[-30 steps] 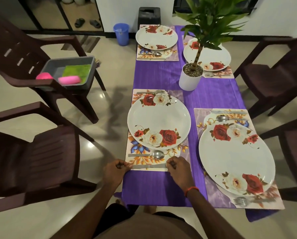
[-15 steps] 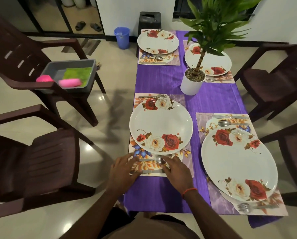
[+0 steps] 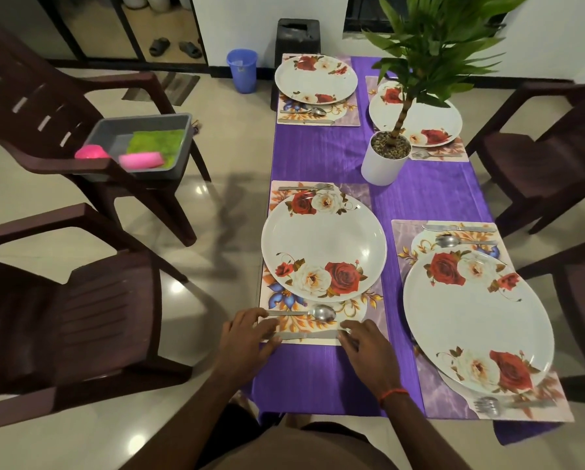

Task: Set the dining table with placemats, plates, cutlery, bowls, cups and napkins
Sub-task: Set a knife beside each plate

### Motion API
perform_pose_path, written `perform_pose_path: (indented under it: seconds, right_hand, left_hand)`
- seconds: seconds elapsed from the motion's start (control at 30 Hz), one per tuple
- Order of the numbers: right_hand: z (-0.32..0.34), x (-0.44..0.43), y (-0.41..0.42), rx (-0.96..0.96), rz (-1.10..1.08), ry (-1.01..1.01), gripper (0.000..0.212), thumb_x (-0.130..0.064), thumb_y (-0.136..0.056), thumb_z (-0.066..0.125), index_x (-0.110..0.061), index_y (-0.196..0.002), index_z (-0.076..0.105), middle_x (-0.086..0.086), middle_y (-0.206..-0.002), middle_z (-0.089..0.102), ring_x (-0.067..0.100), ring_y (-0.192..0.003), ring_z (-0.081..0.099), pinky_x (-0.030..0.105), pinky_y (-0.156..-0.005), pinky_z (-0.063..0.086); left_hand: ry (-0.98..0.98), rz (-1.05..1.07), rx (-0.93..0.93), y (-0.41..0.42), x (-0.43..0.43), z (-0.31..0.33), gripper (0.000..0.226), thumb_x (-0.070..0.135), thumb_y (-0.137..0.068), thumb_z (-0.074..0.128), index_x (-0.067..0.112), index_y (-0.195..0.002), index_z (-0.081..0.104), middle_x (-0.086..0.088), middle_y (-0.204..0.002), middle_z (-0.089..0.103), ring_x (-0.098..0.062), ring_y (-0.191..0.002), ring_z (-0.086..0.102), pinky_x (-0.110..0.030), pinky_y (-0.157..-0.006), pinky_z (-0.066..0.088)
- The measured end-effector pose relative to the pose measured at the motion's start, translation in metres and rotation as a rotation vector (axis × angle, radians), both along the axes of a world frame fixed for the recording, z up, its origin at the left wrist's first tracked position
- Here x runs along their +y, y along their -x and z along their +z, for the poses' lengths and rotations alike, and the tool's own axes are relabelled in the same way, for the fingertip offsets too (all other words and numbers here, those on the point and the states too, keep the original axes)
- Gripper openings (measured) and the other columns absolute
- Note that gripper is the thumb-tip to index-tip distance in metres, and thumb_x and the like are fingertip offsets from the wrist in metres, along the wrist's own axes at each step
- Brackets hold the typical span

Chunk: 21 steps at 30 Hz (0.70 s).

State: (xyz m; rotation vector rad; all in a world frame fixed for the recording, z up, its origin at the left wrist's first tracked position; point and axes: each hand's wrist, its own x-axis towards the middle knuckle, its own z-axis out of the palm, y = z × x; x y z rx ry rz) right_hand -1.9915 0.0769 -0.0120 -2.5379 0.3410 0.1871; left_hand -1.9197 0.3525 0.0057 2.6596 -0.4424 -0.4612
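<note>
Right now the person is facing the near end of a long table covered with a purple cloth (image 3: 318,378), and both hands are resting at the place setting by its near left corner. The left hand (image 3: 247,337) is lying open, fingers stretched out, their tips touching the handle end of a plain steel table knife (image 3: 308,335). The right hand (image 3: 365,344), a red thread round its wrist, is touching the blade end with loosely bent fingers and is gripping nothing.

The knife is lying along the near edge of a rectangular floral placemat (image 3: 374,310), parallel to the table's near edge. Just beyond it a steel spoon (image 3: 318,313) is lying the same way (whether the left fingertips are touching its handle cannot be told). A round white plate printed with red and cream roses (image 3: 323,239) is sitting on the mat, with a steel fork (image 3: 308,188) lying at the mat's far edge.

By the near right corner a second floral placemat (image 3: 430,395) is carrying a second rose-printed plate (image 3: 477,317), a second fork (image 3: 488,406) on its near side, and a second knife (image 3: 459,228) and a second spoon (image 3: 449,240) on its far side.

A white cylindrical pot holding a green leafy plant (image 3: 381,167) is standing mid-table. Two more rose plates (image 3: 315,79) (image 3: 430,120) are sitting on mats at the far end.

Off the left edge, a dark brown plastic chair (image 3: 81,317) is standing near, and another is carrying a grey plastic tub (image 3: 114,134) with a green cloth (image 3: 155,142) inside.
</note>
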Motion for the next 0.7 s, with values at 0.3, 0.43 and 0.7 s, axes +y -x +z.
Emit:
perform_pose_path:
  seconds: [0.3, 0.43, 0.7]
  right_hand:
    - [0.001, 0.004, 0.008, 0.008, -0.027, -0.002, 0.032, -0.042, -0.098, 0.054, -0.027, -0.124, 0.066, -0.006, -0.121, 0.066, 0.012, -0.106, 0.064, 0.004, -0.072, 0.038]
    - [0.003, 0.004, 0.009, -0.002, -0.026, -0.007, 0.029, -0.040, -0.099, 0.056, -0.027, -0.122, 0.066, -0.006, -0.120, 0.066, 0.008, -0.102, 0.061, 0.005, -0.072, 0.040]
    - [0.019, 0.007, 0.002, -0.001, -0.081, -0.083, 0.034, -0.040, -0.094, 0.067, -0.029, -0.125, 0.063, -0.009, -0.116, 0.064, 0.001, -0.088, 0.059, 0.006, -0.066, 0.042]
  left_hand:
    - [-0.030, 0.016, -0.024, 0.002, 0.008, -0.002, 0.027, 0.045, -0.097, 0.063, 0.038, -0.121, 0.071, 0.011, -0.129, 0.057, -0.009, -0.124, 0.046, -0.031, -0.094, 0.032]
    - [-0.010, 0.019, -0.021, 0.001, 0.007, 0.000, 0.025, 0.044, -0.096, 0.064, 0.038, -0.120, 0.071, 0.011, -0.129, 0.057, -0.009, -0.123, 0.045, -0.031, -0.094, 0.030]
    - [0.025, -0.035, -0.029, -0.015, 0.022, 0.013, 0.030, 0.048, -0.097, 0.061, 0.036, -0.123, 0.069, 0.014, -0.129, 0.055, -0.006, -0.121, 0.048, -0.029, -0.096, 0.035]
